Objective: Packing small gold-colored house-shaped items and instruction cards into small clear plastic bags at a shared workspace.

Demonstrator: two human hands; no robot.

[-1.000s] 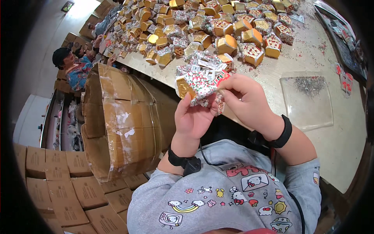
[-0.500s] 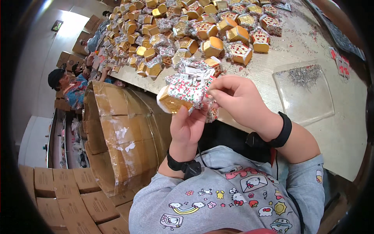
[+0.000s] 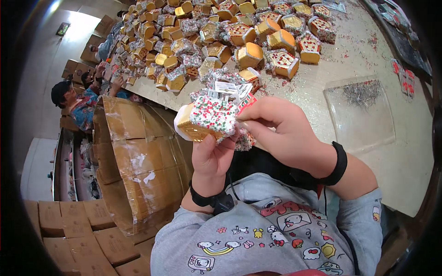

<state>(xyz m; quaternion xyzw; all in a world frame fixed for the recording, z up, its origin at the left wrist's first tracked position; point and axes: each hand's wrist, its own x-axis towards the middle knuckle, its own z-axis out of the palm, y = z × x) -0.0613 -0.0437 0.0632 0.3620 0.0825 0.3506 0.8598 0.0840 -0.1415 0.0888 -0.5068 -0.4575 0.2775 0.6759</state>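
My left hand [image 3: 212, 158] holds a small decorative house [image 3: 213, 113] tilted on its side, thumb on its golden wall. Red, green and white sprinkles cover its roof, and white trim edges it. A white tag [image 3: 225, 89] and a red-and-white tag [image 3: 247, 103] stick out at its top. My right hand [image 3: 286, 129] is closed in a pinch against the house's right edge, just below the red-and-white tag. What lies between those fingertips is hidden. More sprinkled surface shows beneath the hands, partly covered.
Many similar houses [image 3: 248, 56] crowd the table [image 3: 317, 85]. At right lies a clear plastic tray [image 3: 393, 124] with silvery wire ties [image 3: 361, 93], near red-and-white tags [image 3: 405, 80]. A large open carton [image 3: 138, 152] stands left, above closed boxes [image 3: 103, 244]. Co-workers [image 3: 83, 106] sit at far left.
Both hands have shifted slightly left and down with the house, which has turned a little. The red-and-white tag now shows more plainly above my right fingertips.
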